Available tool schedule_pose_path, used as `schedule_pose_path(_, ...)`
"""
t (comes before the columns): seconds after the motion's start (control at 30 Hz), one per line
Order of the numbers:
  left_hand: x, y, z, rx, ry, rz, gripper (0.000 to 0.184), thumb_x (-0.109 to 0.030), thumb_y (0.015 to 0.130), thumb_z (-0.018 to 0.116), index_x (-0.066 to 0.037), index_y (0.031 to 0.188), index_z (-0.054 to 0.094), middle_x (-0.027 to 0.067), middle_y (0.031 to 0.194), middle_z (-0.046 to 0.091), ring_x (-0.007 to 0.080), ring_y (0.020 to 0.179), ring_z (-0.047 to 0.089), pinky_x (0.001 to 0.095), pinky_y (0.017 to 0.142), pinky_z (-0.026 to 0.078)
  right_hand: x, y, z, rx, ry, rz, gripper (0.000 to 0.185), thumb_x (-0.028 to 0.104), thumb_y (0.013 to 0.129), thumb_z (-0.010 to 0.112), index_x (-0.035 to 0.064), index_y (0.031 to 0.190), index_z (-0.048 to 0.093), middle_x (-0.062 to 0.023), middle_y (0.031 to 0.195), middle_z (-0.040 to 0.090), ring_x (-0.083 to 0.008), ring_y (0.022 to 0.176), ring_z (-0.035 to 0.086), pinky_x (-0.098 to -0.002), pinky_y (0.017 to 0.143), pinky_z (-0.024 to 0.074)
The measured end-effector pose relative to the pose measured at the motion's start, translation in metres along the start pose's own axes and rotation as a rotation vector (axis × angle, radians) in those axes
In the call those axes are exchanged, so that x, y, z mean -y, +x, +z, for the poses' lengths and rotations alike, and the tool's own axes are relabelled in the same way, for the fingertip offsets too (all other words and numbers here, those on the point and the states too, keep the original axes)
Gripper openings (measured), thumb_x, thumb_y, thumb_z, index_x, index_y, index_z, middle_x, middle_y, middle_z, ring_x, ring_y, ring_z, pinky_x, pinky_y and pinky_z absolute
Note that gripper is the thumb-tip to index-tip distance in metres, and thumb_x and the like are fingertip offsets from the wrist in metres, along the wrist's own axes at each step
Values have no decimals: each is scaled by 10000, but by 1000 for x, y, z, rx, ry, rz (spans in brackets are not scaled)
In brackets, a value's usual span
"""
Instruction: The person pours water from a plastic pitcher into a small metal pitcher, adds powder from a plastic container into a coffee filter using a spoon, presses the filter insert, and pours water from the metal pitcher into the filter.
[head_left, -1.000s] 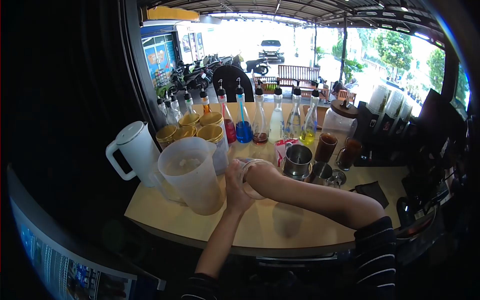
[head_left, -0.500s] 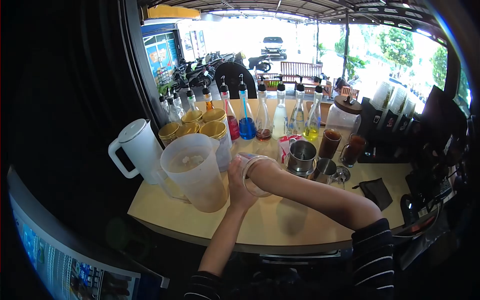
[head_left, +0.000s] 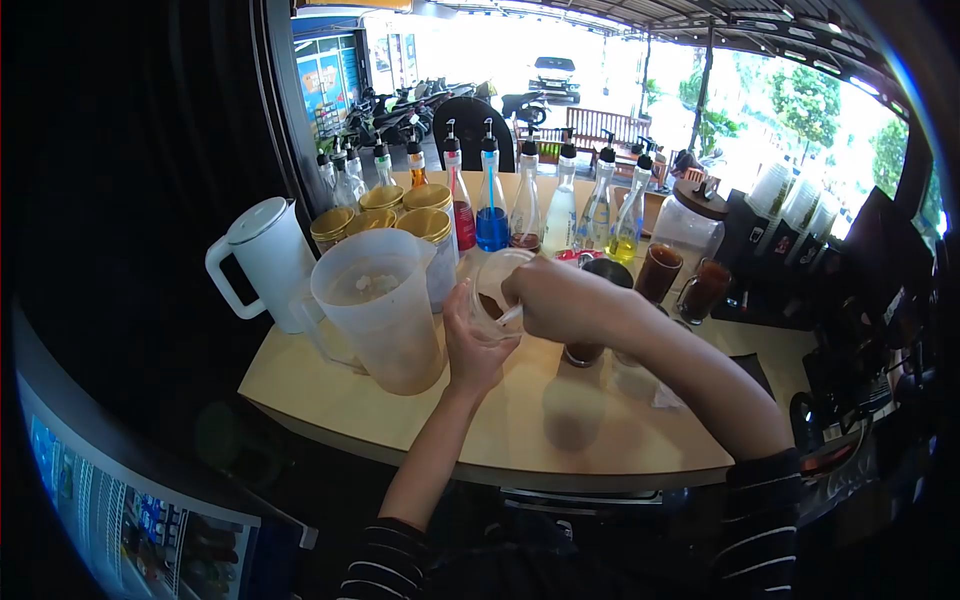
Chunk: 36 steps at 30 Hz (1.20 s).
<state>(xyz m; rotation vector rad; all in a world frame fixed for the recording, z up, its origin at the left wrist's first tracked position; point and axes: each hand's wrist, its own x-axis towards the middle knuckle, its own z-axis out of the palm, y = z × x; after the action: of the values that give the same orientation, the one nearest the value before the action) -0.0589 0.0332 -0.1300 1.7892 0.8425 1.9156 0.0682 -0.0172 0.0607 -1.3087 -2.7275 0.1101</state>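
My left hand (head_left: pixel 478 335) is wrapped round the side of a clear jar (head_left: pixel 490 285) that tilts above the counter. Over the jar's mouth, my right hand (head_left: pixel 560 300) is closed on a small pale scoop or spoon (head_left: pixel 512 314), whose end is inside the jar. Some brown contents show in the jar near the fingers. Left of the jar stands a large frosted pitcher (head_left: pixel 375 310) with pale lumps inside. Behind my right forearm, a metal cup (head_left: pixel 608 272) is partly hidden.
A white jug (head_left: pixel 265 260) stands at the left of the counter (head_left: pixel 480 440). Gold-lidded jars (head_left: pixel 427 197) and several pump bottles (head_left: pixel 491 215) line the back. Brown drinks in glass mugs (head_left: pixel 705 290), a lidded glass jar (head_left: pixel 688 225) and stacked cups (head_left: pixel 785 195) are at the right.
My right hand has come up out of the jar, and the pale scoop or spoon now shows in it. My left hand still holds the jar. The view has shifted slightly.
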Motion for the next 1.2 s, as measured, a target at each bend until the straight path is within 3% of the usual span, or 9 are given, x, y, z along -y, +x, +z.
schedule_pose_path(0.07, -4, 1, -3, 4, -3, 12, 1011, -85, 584, 863, -41, 1381, 244, 182, 1348, 351, 333, 1276, 386, 428, 1063, 358, -9, 0, -2, -34, 22, -7, 254, 10, 722, 483, -43, 897, 659, -244, 828, 643, -365, 798, 643, -393, 770, 504)
schedule_pose_path(0.13, -12, 2, -6, 17, 243, 53, 984, -104, 590, 852, -43, 1385, 275, 169, 1322, 362, 329, 1229, 414, 427, 1020, 388, -8, -4, -9, -57, 99, 27, 258, 8, 718, 476, -47, 895, 656, -243, 803, 639, -364, 781, 639, -393, 760, 503)
schedule_pose_path(0.2, -10, 3, -6, 10, 214, 34, 969, -116, 594, 849, -40, 1381, 288, 167, 1314, 365, 324, 1212, 420, 426, 1008, 393, -11, -7, -11, -152, 224, 25, 254, 10, 718, 465, -60, 883, 645, -234, 731, 622, -343, 728, 634, -394, 724, 496)
schedule_pose_path(0.4, -12, 4, -7, 29, 182, 26, 965, -132, 591, 848, -27, 1379, 300, 168, 1300, 367, 320, 1204, 422, 425, 1007, 389, -18, -18, -11, -257, 259, 12, 230, 22, 752, 484, -65, 903, 634, -196, 751, 632, -286, 669, 627, -369, 671, 495)
schedule_pose_path(0.8, -9, 4, -7, 58, 97, -71, 989, -107, 585, 845, 27, 1371, 259, 162, 1329, 335, 276, 1262, 360, 407, 1078, 308, -23, -28, -12, -246, 260, 25, 232, 38, 799, 485, -38, 951, 642, -174, 845, 637, -249, 746, 621, -360, 703, 490)
schedule_pose_path(0.93, -10, 4, -9, 55, 108, -110, 975, -98, 594, 836, 20, 1373, 263, 162, 1322, 335, 278, 1265, 350, 409, 1078, 301, -26, -27, -13, -276, 272, 13, 227, 34, 797, 486, -41, 946, 641, -156, 797, 630, -225, 716, 614, -343, 695, 488)
schedule_pose_path(1.1, -19, 6, -11, 81, 190, -99, 975, -101, 595, 836, 17, 1375, 263, 166, 1322, 334, 288, 1251, 361, 415, 1061, 317, -31, -25, -19, -181, 425, 201, 186, 66, 803, 542, -31, 921, 649, -48, 693, 583, -72, 674, 551, -245, 647, 446)
schedule_pose_path(1.2, -16, 6, -12, 65, 206, -91, 981, -109, 594, 840, 18, 1375, 262, 165, 1317, 339, 291, 1246, 365, 415, 1055, 323, -51, -21, -9, -208, 533, 163, 164, 92, 816, 577, -20, 909, 653, -4, 715, 586, -40, 685, 528, -227, 633, 428)
